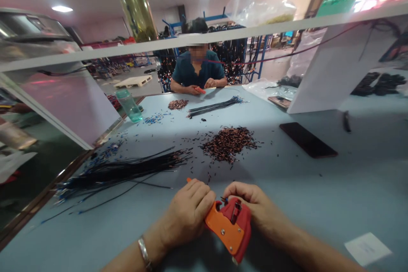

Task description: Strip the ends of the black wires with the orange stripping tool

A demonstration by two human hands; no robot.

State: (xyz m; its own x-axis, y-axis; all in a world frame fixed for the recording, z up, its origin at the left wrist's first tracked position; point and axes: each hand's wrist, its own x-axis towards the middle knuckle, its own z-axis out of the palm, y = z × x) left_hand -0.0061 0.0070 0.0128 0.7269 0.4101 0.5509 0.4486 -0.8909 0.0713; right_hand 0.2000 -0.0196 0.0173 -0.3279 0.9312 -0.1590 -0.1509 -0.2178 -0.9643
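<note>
My left hand (190,209), with a silver bracelet at the wrist, is wrapped round the handles of an orange and red hand tool (227,231). The tool's head points to the lower right. My right hand (255,204) is beside the tool's red jaw, thumb and fingers pinched together near a small dark piece (224,199); its far end is hidden by the tool and fingers. Beyond my hands lies a pile of short copper and black pieces (229,143). A bundle of black wires (124,170) lies to the left.
A black phone (307,139) and a white paper square (368,249) lie to the right. Across the table (366,187) a person (198,70) holds a red tool. Another wire bundle (216,106), a copper pile (177,104) and a green bottle (129,105) are farther back, under a white shelf (223,35).
</note>
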